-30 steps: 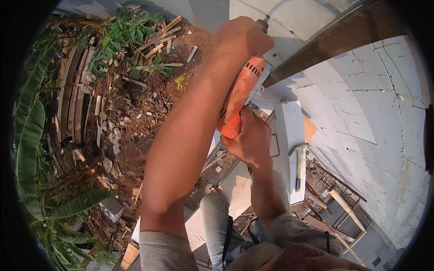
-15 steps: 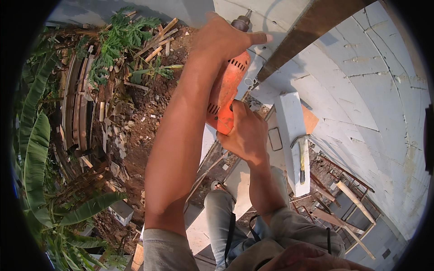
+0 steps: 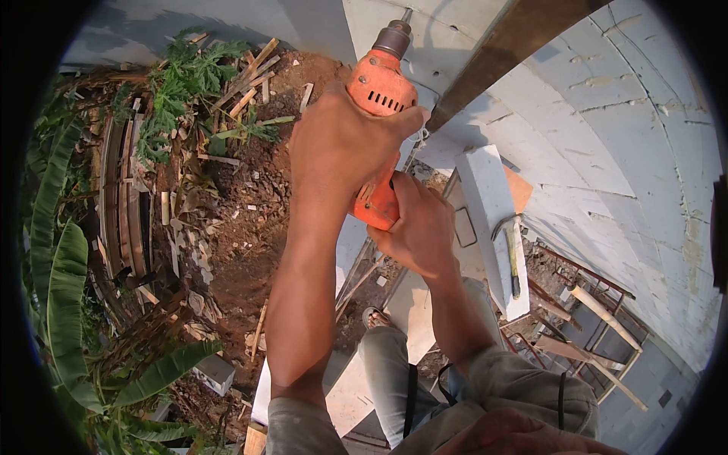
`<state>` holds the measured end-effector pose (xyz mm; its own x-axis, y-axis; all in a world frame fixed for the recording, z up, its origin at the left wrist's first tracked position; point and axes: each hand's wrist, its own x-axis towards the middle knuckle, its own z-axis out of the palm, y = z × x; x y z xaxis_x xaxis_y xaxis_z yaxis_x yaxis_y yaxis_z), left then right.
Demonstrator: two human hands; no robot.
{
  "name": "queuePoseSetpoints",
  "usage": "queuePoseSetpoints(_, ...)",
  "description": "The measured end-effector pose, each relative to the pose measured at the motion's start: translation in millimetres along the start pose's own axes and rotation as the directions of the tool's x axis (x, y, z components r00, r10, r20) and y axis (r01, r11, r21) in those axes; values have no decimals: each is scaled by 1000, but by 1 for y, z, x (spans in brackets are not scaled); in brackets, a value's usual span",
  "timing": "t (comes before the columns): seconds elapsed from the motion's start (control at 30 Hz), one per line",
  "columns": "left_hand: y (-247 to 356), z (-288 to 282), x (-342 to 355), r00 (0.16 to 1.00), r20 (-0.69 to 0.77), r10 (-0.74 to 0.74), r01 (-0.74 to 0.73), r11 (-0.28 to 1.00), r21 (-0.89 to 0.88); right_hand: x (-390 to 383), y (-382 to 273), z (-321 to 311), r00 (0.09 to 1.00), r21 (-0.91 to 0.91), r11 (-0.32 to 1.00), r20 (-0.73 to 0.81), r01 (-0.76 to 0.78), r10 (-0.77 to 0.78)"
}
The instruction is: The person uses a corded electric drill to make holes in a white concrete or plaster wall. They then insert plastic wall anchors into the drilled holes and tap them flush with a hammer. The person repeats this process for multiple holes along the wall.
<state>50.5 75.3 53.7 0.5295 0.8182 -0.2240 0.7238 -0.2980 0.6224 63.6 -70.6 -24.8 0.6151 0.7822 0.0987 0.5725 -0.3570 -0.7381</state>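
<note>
An orange power drill (image 3: 377, 76) with a dark metal chuck points up and away from me, its bit near the pale wall (image 3: 436, 19) at the top. My left hand (image 3: 345, 140) is wrapped over the middle of the drill body. Lower down, my right hand (image 3: 417, 220) grips the rear handle, fingers curled round the trigger side. Whether the bit's tip touches the wall I cannot tell.
A hammer (image 3: 513, 254) lies on a white block (image 3: 485, 189) to the right. A dark upright beam (image 3: 508, 57) stands beside the drill. Wooden and metal frames (image 3: 591, 334) sit lower right. Rubble soil (image 3: 258, 212), stacked boards (image 3: 121, 189) and banana leaves (image 3: 68, 280) lie left.
My left hand has slid back from the front of the drill to its middle, uncovering the orange front housing and chuck. My right hand keeps its grip on the handle.
</note>
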Motion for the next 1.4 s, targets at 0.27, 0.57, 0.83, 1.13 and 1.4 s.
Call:
queuePoseSetpoints(0.27, 6, -9, -4, 992, 118, -33, 39, 998, -47, -2, -7, -12, 1000, -55, 998, 12, -11, 12)
queuePoseSetpoints(0.57, 0, -9, 0, 988, 154, -1, 14, 996, -85, -4, -8, -13, 999, -113, 994, 37, 0, 4)
queuePoseSetpoints(0.83, -1, -8, -2, 992, 128, -9, 16, 998, -54, -5, -10, -17, 999, -113, 994, 51, -7, 13)
queuePoseSetpoints(1.13, -3, -13, -7, 980, 198, -18, 52, 985, -165, -8, -17, -19, 998, -117, 993, 58, 12, -6)
queuePoseSetpoints(1.4, -5, -16, -11, 975, 216, -58, 79, 993, -93, -15, -19, -17, 999, -112, 994, 43, 19, -15)
